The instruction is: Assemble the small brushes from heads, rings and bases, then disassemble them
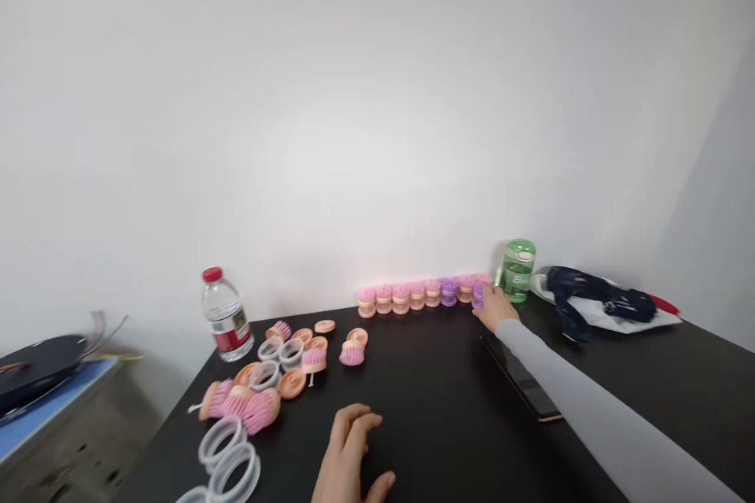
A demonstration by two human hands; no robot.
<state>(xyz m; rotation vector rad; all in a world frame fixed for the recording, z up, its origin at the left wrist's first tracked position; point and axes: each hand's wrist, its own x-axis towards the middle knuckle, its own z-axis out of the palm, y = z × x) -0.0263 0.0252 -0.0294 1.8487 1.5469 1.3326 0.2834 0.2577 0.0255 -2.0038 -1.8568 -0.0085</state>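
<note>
Well forward, right hand (496, 309) palm-down

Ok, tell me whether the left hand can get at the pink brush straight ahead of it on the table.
Probably yes: the left hand looks empty, and only bare black tabletop shows between it and the pink brush, with nothing blocking the near side.

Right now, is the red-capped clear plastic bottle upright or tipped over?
Upright: the red-capped bottle stands on its base on the black table, cap uppermost.
</note>
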